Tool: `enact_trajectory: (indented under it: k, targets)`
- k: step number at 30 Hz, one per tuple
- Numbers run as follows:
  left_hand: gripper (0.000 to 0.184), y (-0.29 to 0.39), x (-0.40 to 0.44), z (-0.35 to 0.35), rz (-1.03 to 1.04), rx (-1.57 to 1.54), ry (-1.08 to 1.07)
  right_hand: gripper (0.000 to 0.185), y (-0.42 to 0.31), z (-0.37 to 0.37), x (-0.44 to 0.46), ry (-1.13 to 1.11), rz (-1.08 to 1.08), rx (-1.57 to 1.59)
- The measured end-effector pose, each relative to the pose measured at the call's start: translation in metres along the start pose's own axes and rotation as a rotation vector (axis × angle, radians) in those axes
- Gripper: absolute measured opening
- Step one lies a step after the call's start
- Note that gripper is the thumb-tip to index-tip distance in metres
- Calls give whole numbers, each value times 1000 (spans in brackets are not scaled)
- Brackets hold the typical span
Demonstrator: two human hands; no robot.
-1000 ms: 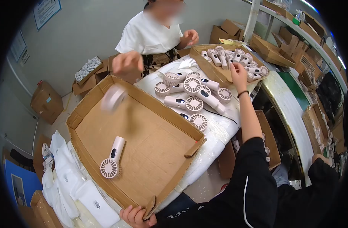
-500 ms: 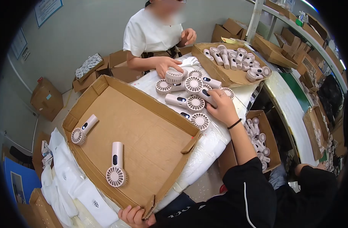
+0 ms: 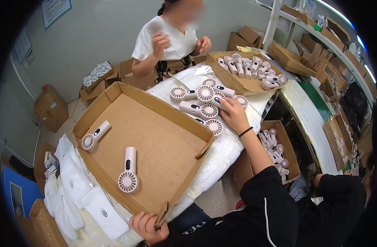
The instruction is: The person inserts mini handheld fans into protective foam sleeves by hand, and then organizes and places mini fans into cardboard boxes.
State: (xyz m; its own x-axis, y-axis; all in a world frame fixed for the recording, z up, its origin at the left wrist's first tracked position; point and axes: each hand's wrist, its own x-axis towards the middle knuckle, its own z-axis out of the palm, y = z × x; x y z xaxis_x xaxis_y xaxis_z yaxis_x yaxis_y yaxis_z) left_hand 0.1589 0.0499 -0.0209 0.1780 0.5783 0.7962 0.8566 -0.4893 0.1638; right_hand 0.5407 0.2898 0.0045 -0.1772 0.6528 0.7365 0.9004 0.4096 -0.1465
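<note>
My left hand (image 3: 149,228) is closed round the near corner of a shallow cardboard tray (image 3: 172,123). Inside the tray lie two pale pink handheld fans, one by the left wall (image 3: 95,136) and one nearer me (image 3: 129,171). My right hand (image 3: 234,115), with a black beaded bracelet at the wrist, grips the handle of a handheld fan (image 3: 218,100) in a pile on the white-covered table. Several more fans lie around it, among them one with its round grille facing up (image 3: 205,94). The gripped fan's head is partly hidden among the others.
Across the table a person in a white top (image 3: 165,45) holds a blurred fan up. A second cardboard tray (image 3: 221,76) full of fans stands at the back right. Below the table's right side is a box of fans (image 3: 293,158). White cloths (image 3: 102,210) lie left of my tray.
The person opposite has lifted a fan off the pile and raised it to chest or shoulder height. My right hand stays on its fan, and my left hand stays on the tray corner.
</note>
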Motion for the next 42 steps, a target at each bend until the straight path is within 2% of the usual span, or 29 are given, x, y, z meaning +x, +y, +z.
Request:
enact_trajectory:
  k: [5, 8, 10, 11, 12, 14, 16, 18, 20, 23, 24, 25, 26, 27, 28, 30, 31, 33, 34, 36, 37, 39, 40, 42]
  targets:
    - [27, -1, -6, -4, -88, -127, -67, 35, -2, 2, -1, 11, -12, -10]
    - [29, 10, 3, -6, -208, -178, 32, 38, -7, -3, -2, 39, -28, -14]
    - [27, 8, 8, -11, -242, -216, 12, 39, -9, -8, -5, 141, 88, 24]
    - [25, 5, 8, -12, -226, -257, -24, 31, -12, -12, -8, 256, 70, 0]
    - [23, 3, 8, -13, -212, -296, -58, 31, -12, -13, -14, 257, 57, 4]
    - [22, 0, 7, -15, -245, -329, -66, 21, -17, -12, -30, 447, 383, 340]
    - [20, -6, 5, -16, -173, -377, -96, 13, -38, -27, -34, 445, 352, 452]
    - [18, -7, 9, -20, -156, -398, -128, 8, -76, -43, -25, 327, 311, 490]
    - [17, -9, 11, -20, -128, -433, -169, 12, -120, -49, -6, 128, 152, 506]
    - [22, -8, 11, -25, -126, -484, -179, 34, -186, -38, 26, -329, -255, 419]
    - [23, -2, 9, -31, -199, -552, -135, 41, -203, -29, 33, -471, -368, 392]
    - [24, -2, 6, -39, -272, -615, -85, 41, -215, -15, 34, -483, -383, 410]
    - [24, -8, 2, -48, -290, -597, -74, 43, -228, 0, 36, -471, -590, 283]
    - [24, -16, -5, -59, -222, -503, -120, 45, -240, 12, 37, -452, -792, 155]
    - [25, -26, -13, -72, -154, -408, -170, 45, -247, 20, 39, -457, -810, 175]
    - [18, -51, -22, -98, -187, -328, -101, 49, -262, 24, 51, -799, -793, -75]
    - [16, -66, -29, -109, -230, -313, -116, 49, -259, 30, 52, -737, -806, -55]
    - [15, -94, -36, -129, -284, -287, -122, 49, -267, 26, 51, -769, -394, -45]
    - [15, -106, -37, -136, -301, -301, -172, 49, -273, 19, 50, -773, -409, -38]
    - [14, -121, -34, -142, -327, -313, -217, 38, -287, -5, 45, -417, -163, 607]
    - [14, -127, -32, -142, -313, -331, -299, 38, -299, -23, 39, -426, -166, 609]
    - [15, -136, -26, -139, -288, -362, -428, 33, -322, -62, 18, -723, 293, 1189]
    - [15, -141, -23, -137, -292, -368, -438, 34, -329, -76, 3, -846, 255, 1280]
    - [16, -148, -16, -136, -343, -481, -631, 38, -342, -89, -34, -1031, 141, 1343]
